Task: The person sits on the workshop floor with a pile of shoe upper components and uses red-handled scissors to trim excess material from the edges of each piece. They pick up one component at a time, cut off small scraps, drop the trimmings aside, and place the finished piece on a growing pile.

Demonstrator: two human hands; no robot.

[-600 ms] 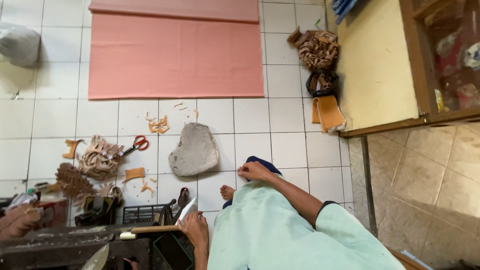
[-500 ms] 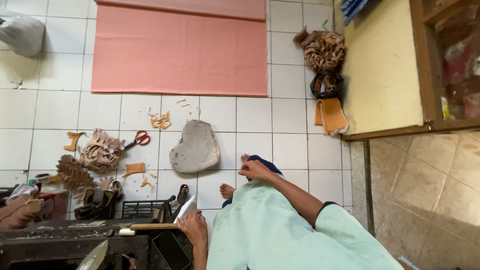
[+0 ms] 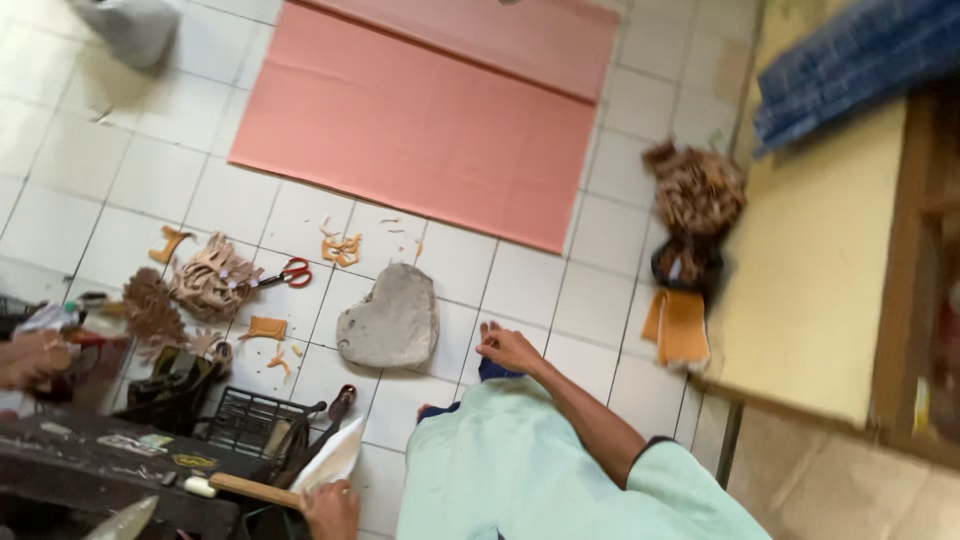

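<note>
While the right hand (image 3: 508,347) is rested, fingers loosely spread, on the knee beside a grey stone (image 3: 389,320), a wooden handle (image 3: 250,489) is gripped by the left hand (image 3: 333,508).

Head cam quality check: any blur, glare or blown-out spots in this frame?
Head view: motion blur smears the whole frame, worst at the right on the brown scrap pile and blue cloth; soft daylight, only faint shadows; white tiles at upper left wash out somewhat; left hand on the wooden handle and right hand on the knee stay readable.
</note>
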